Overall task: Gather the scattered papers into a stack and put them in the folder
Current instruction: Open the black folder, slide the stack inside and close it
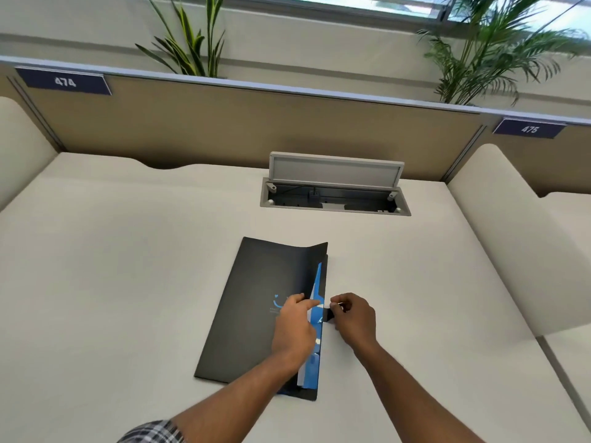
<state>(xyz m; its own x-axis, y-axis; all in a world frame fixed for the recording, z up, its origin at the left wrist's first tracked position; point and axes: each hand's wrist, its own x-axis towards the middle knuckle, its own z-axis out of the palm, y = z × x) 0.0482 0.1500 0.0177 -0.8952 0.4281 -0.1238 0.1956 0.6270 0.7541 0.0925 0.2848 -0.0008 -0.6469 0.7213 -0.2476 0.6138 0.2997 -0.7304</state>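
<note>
folder (256, 302): matt black card | desk (128, 251): smooth matt cream | cable box (335, 171): grey metal

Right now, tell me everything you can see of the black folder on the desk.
The black folder lies flat on the pale desk, tilted a little, long side running away from the person. It looks like matte card with a small blue logo on the cover. Its right edge is lifted slightly, showing blue and white papers inside. The left hand rests on the cover at that edge; the right hand pinches a black flap beside it.
</note>
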